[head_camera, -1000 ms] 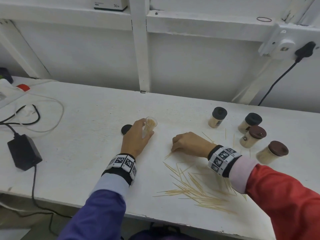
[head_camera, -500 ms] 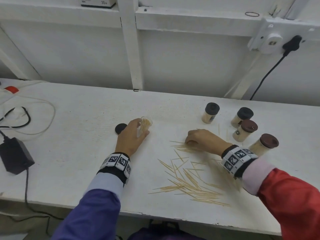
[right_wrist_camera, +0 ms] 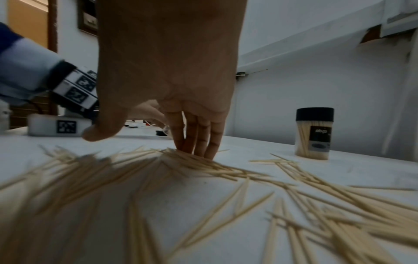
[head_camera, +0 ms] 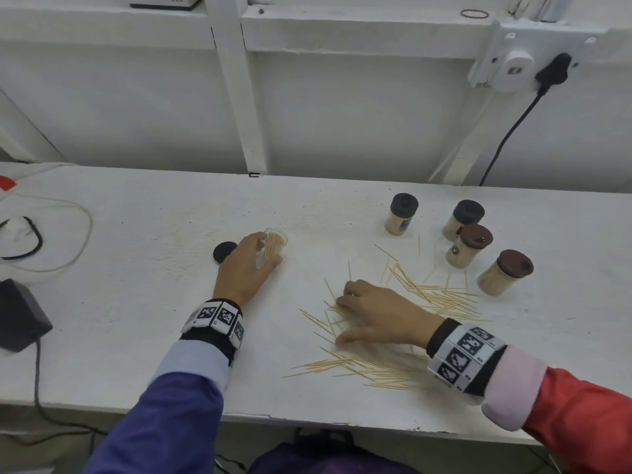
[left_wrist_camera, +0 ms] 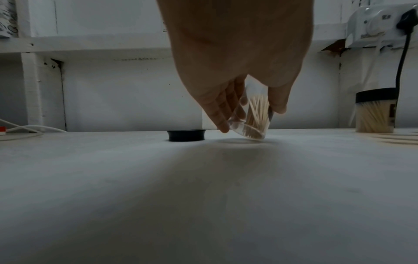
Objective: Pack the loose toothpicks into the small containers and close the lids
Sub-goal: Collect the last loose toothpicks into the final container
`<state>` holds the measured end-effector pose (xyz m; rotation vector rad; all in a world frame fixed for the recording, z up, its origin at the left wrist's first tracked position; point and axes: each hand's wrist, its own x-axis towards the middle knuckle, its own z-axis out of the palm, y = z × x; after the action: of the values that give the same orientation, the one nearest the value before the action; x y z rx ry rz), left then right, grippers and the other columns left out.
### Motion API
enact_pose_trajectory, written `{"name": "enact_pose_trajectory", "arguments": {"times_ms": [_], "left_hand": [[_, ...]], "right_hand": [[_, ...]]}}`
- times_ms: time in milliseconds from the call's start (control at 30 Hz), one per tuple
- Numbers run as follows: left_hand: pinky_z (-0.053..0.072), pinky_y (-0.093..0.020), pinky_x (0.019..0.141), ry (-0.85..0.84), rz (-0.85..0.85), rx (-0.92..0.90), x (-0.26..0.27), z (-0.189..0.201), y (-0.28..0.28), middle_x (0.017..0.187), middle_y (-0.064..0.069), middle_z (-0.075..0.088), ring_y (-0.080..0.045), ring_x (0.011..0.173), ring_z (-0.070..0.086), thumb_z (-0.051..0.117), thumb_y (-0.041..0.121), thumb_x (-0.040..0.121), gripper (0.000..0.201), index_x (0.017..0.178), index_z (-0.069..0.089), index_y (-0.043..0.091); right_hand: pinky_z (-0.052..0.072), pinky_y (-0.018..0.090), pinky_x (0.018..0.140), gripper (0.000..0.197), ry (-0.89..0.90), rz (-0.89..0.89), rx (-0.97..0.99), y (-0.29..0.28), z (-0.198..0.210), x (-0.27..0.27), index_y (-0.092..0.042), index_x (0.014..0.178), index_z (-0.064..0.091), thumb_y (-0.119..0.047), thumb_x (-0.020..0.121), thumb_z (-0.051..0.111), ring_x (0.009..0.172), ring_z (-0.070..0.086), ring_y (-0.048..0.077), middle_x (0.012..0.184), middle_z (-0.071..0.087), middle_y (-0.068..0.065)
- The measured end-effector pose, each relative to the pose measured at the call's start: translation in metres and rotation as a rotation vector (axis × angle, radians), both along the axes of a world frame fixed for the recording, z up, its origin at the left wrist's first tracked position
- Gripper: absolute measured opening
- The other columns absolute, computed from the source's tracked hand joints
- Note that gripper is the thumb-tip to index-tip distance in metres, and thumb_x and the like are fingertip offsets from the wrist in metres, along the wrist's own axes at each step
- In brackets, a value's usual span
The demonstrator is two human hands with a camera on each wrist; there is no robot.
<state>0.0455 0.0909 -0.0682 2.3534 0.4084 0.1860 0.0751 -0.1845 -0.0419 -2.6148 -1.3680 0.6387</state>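
**Left hand tilts an open jar while the right presses on the toothpick pile**

The left hand [head_camera: 244,268] curls its fingers [left_wrist_camera: 222,109] and thumb around a small clear plastic container [left_wrist_camera: 253,117] partly filled with toothpicks. The container has no lid and is tilted, with one edge of its base on the white painted table [head_camera: 136,302]. Its round black lid [head_camera: 224,252] lies flat on the table just beside that hand, on its far left side.

The right hand [head_camera: 383,316] rests palm-down on the scattered loose wooden toothpicks [head_camera: 372,369]. Its 4 fingers [right_wrist_camera: 199,141] are held together, nearly straight, tips pressing on a bunch of sticks, and the thumb is spread apart to the side; it grips nothing that can be seen. More toothpicks fan out beyond the hand and nearer the table's front edge.

At the far right stand 4 filled, closed containers: 2 with black lids [head_camera: 402,213] [head_camera: 463,218] and 2 with brown lids [head_camera: 470,246] [head_camera: 506,277].

A black power adapter [head_camera: 20,314] sits at the left edge.
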Motion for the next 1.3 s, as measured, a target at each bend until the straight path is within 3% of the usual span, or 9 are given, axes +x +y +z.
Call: {"name": "enact_pose_trajectory", "arguments": {"times_ms": [100,167,233,433,633,767,967,1167,1300], "left_hand": [[0.043,-0.03,0.088,0.0,0.003,0.001,0.0,0.001,0.0,0.124,0.002,0.058,-0.018,0.111,0.057,0.067,0.042,0.088,0.054,0.133,0.047,0.019],[0.044,-0.032,0.089,0.001,0.006,-0.004,0.0,0.001,-0.001,0.125,0.002,0.058,-0.018,0.112,0.056,0.067,0.042,0.088,0.054,0.134,0.047,0.019],[0.045,-0.034,0.092,0.005,0.008,-0.013,0.0,0.001,-0.001,0.126,0.001,0.058,-0.018,0.113,0.056,0.067,0.042,0.088,0.055,0.134,0.047,0.019],[0.045,-0.036,0.093,0.007,-0.013,-0.007,0.0,0.003,-0.001,0.126,-0.001,0.058,-0.019,0.113,0.056,0.068,0.041,0.088,0.055,0.134,0.048,0.018],[0.046,-0.037,0.094,0.027,-0.059,0.052,-0.001,0.005,-0.002,0.127,0.0,0.058,-0.019,0.114,0.056,0.069,0.042,0.087,0.057,0.134,0.047,0.018],[0.047,-0.038,0.094,0.019,-0.106,0.076,-0.002,0.005,-0.01,0.124,0.0,0.059,-0.018,0.113,0.056,0.07,0.043,0.085,0.057,0.132,0.049,0.017],[0.045,-0.036,0.095,-0.008,-0.193,0.087,0.001,0.012,-0.04,0.126,0.003,0.059,-0.015,0.115,0.055,0.07,0.04,0.086,0.056,0.133,0.049,0.019],[0.041,-0.029,0.091,-0.006,-0.248,0.102,0.003,0.011,-0.059,0.125,0.005,0.06,-0.012,0.114,0.055,0.07,0.04,0.086,0.054,0.133,0.05,0.021],[0.041,-0.027,0.091,-0.001,-0.26,0.103,0.003,0.008,-0.062,0.125,0.007,0.06,-0.009,0.114,0.055,0.07,0.039,0.086,0.053,0.132,0.051,0.022]], "right_hand": [[0.042,0.03,0.08,0.092,-0.081,0.015,-0.047,-0.001,-0.001,-0.015,-0.012,0.117,0.05,-0.086,0.063,0.056,0.095,0.04,0.013,0.113,0.044,-0.003],[0.038,0.029,0.081,0.1,-0.143,0.025,-0.058,-0.001,-0.005,-0.023,-0.012,0.119,0.046,-0.09,0.058,0.054,0.094,0.037,0.013,0.114,0.042,-0.003],[0.039,0.031,0.086,0.103,-0.17,0.011,-0.053,-0.002,-0.009,-0.027,-0.011,0.123,0.043,-0.09,0.058,0.054,0.1,0.039,0.015,0.118,0.042,-0.002],[0.041,0.036,0.089,0.081,-0.184,-0.032,-0.015,0.001,-0.01,-0.03,-0.012,0.124,0.047,-0.075,0.073,0.054,0.106,0.042,0.021,0.122,0.045,0.002],[0.042,0.039,0.093,0.107,-0.179,0.0,-0.054,-0.001,-0.014,-0.032,-0.01,0.13,0.041,-0.089,0.059,0.054,0.109,0.041,0.02,0.124,0.042,0.001],[0.042,0.037,0.09,0.087,-0.164,-0.008,-0.021,-0.001,-0.011,-0.033,-0.012,0.124,0.048,-0.078,0.068,0.06,0.109,0.042,0.021,0.123,0.046,0.002],[0.032,0.029,0.068,0.039,-0.191,0.01,0.055,-0.005,-0.014,-0.033,-0.016,0.107,0.063,-0.049,0.087,0.055,0.096,0.051,0.02,0.108,0.055,-0.002],[0.032,0.028,0.068,0.052,-0.115,0.051,0.081,-0.014,-0.015,-0.029,-0.014,0.115,0.063,-0.057,0.085,0.06,0.097,0.048,0.018,0.112,0.054,0.0],[0.047,0.035,0.071,0.043,-0.067,0.041,0.069,-0.015,-0.005,-0.026,-0.014,0.115,0.065,-0.047,0.088,0.062,0.098,0.049,0.017,0.109,0.056,0.0]]}}
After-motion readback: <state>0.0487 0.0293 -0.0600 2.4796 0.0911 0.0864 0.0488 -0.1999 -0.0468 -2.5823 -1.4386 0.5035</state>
